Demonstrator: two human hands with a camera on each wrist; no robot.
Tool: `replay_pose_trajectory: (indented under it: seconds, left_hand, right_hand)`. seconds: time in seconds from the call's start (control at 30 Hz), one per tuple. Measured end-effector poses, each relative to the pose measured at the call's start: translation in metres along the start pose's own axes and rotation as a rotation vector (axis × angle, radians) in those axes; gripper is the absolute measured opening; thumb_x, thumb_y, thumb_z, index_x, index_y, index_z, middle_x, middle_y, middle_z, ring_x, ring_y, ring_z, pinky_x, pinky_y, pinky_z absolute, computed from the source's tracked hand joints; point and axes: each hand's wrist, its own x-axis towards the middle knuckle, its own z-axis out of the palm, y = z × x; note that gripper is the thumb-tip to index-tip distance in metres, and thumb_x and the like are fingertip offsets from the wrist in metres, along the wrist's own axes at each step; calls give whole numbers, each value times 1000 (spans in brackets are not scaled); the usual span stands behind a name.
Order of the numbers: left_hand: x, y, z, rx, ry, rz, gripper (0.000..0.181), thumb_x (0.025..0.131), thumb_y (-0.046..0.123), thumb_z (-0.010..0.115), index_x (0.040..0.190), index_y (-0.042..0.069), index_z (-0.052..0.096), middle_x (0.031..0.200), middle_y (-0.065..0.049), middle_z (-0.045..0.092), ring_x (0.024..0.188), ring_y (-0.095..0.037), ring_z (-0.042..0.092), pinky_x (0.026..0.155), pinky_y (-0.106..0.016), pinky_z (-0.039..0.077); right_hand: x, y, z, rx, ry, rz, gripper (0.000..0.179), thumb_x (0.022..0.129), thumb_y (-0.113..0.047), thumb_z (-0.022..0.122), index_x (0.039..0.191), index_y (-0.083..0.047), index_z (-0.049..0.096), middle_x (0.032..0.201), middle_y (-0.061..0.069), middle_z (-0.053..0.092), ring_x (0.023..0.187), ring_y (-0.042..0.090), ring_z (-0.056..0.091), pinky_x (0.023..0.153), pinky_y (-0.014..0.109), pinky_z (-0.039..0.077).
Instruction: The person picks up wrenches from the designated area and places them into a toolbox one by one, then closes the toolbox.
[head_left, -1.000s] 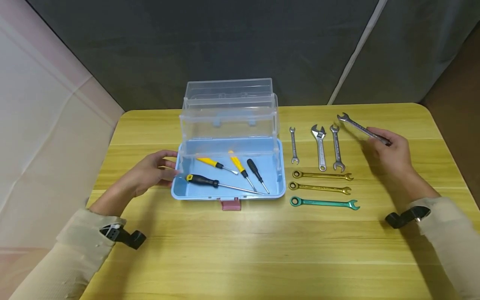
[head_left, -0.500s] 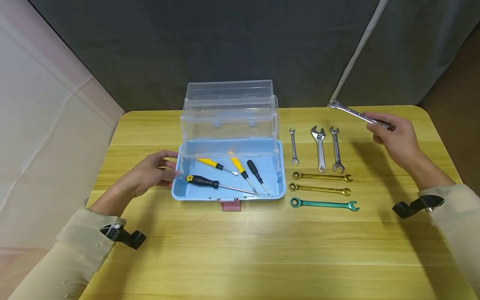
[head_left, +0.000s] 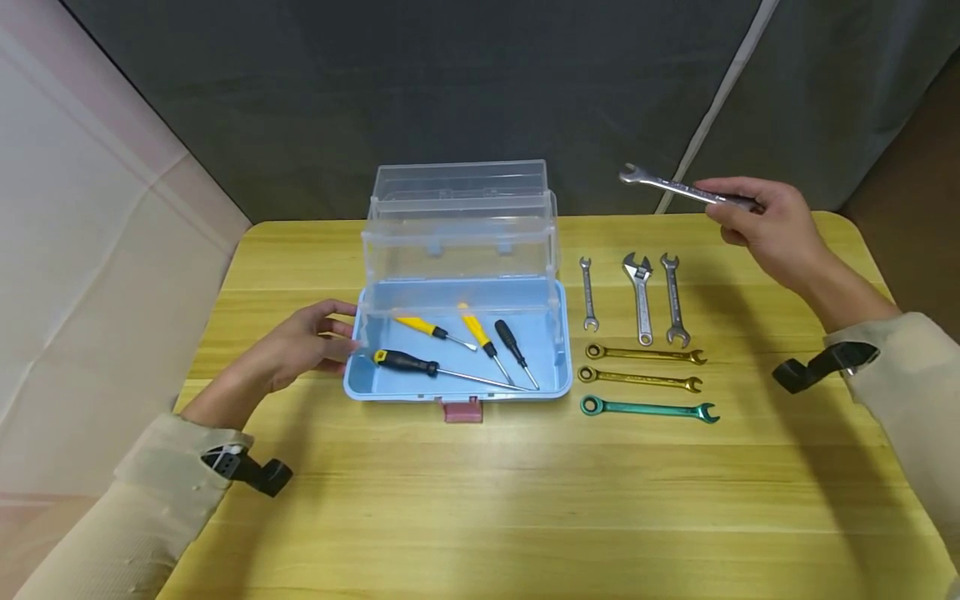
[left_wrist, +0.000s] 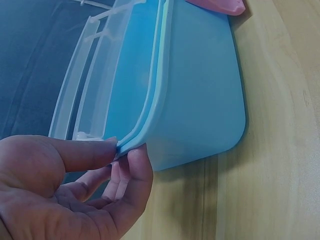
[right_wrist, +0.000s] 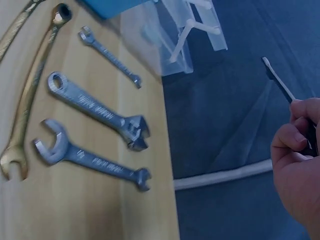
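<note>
My left hand (head_left: 303, 346) pinches the rim of the blue toolbox (head_left: 351, 385) at its left side; in the left wrist view thumb and fingers (left_wrist: 135, 175) meet at the corner of that rim. Inside the box lie several screwdrivers, among them a long black one (head_left: 405, 361) and a short black one (head_left: 507, 337). My right hand (head_left: 776, 225) grips a silver open-end wrench (head_left: 678, 188) by one end, raised above the table's back right. Its free end points left; the gripped end is partly hidden by the fingers. The right wrist view shows the wrench (right_wrist: 280, 82) nearly edge-on.
The box's clear tiered lid (head_left: 459, 225) stands open behind it. Right of the box lie a small silver wrench (head_left: 588, 293), an adjustable wrench (head_left: 641, 298), another open-end wrench (head_left: 674, 300), two gold wrenches (head_left: 645, 354) and a green wrench (head_left: 649, 407).
My right hand has lifted the silver wrench higher and then carried it left, toward the toolbox. The left hand has stayed at the box's rim.
</note>
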Motion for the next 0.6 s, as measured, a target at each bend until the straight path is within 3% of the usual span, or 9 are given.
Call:
replay_pose_trajectory:
  seconds: [0.27,0.5,0.6]
  left_hand:
    - [-1,-1,-1,1,-7,-6,61,98,-3,60,151,-3,30,126,-23,49,89,-20,63,78,-33,60]
    - [-1,-3,-3,10,-12,-13,62,99,-2,60,152,-2,29,128,-23,48,92,-21,63,79,-34,60]
    - [0,-3,-3,16,-10,-16,62,99,-2,60,152,-2,29,126,-23,48,92,-21,62,80,-34,60]
  right_hand:
    - [24,-24,15,66,-67,-28,32,101,-16,65,133,-13,69,94,3,48,69,15,42,58,18,42]
    - [44,-40,37,83,-120,-49,30,100,-13,66,130,-13,70,69,-1,33,54,16,30,52,26,33]
    - [52,-48,46,91,-143,-52,29,101,-14,66,130,-14,70,70,-1,34,54,17,29,53,27,32]
